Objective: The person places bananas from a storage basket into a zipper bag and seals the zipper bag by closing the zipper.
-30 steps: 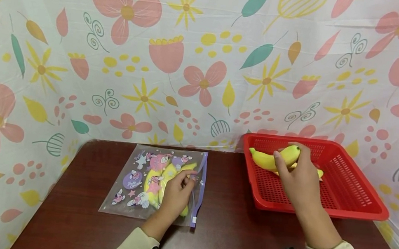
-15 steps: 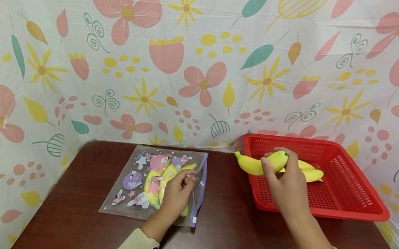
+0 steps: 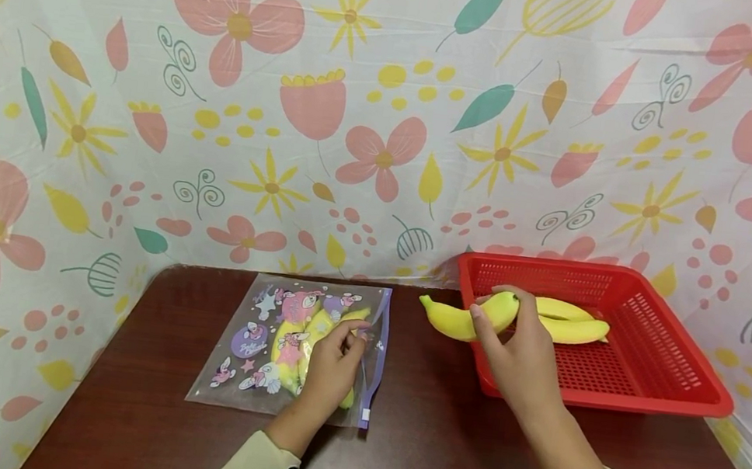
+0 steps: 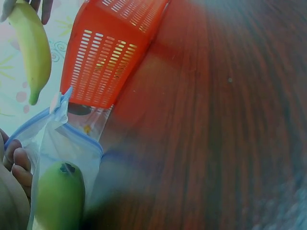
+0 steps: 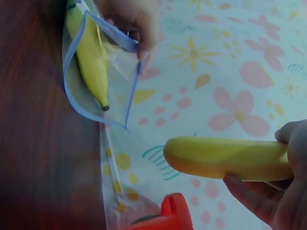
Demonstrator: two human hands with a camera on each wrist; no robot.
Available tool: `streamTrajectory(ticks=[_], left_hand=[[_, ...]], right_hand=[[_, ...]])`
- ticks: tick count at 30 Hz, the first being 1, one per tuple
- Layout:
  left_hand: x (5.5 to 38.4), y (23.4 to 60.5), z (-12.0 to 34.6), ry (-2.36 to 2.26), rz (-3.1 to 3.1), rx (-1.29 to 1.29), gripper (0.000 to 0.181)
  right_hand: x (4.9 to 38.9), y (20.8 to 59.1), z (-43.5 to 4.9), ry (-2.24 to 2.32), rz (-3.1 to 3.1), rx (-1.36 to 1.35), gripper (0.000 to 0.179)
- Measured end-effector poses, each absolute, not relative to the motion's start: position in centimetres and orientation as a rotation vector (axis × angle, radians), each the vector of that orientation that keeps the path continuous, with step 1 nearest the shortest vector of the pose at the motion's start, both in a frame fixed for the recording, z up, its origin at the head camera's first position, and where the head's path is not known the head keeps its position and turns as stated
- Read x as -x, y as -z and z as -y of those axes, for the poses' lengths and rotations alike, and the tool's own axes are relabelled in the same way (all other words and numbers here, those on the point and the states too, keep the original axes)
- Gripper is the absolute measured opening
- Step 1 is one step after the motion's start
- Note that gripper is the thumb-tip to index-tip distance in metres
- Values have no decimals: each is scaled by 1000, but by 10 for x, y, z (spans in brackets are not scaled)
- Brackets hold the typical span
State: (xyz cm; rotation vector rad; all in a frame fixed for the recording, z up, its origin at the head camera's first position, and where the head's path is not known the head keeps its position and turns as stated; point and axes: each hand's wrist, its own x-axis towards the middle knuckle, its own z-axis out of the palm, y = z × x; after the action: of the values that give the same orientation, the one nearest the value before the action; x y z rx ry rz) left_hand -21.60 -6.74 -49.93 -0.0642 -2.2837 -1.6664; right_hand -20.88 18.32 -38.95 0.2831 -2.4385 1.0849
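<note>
My right hand (image 3: 524,358) grips a yellow banana (image 3: 448,320) near one end, in the air by the basket's left side. Its other end points left. A clear printed zip bag (image 3: 205,386) with a purple zip edge lies at the left, with several bananas (image 3: 287,345) inside. My left hand (image 3: 334,362) pinches the upper layer of the bag near that edge. In the right wrist view the bag's mouth (image 5: 72,98) gapes, and one banana (image 5: 91,62) shows within it.
A red plastic basket (image 3: 653,386) with slotted walls stands at the right, holding more bananas (image 3: 571,330). Both rest on a dark brown wooden table (image 3: 407,442). A flower-printed cloth (image 3: 396,73) hangs behind and at the sides.
My right hand has carried the banana left from over the basket to past its left rim, uncovering the bananas inside. The left hand and bag stay in place.
</note>
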Motion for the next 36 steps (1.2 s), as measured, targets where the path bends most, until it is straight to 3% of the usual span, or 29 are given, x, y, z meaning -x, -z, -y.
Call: streamTrajectory(ticks=[36], left_hand=[[216,501,68,1681,2282,60,22]], right_hand=[[216,435,-138,-1247,2555,-305,46]])
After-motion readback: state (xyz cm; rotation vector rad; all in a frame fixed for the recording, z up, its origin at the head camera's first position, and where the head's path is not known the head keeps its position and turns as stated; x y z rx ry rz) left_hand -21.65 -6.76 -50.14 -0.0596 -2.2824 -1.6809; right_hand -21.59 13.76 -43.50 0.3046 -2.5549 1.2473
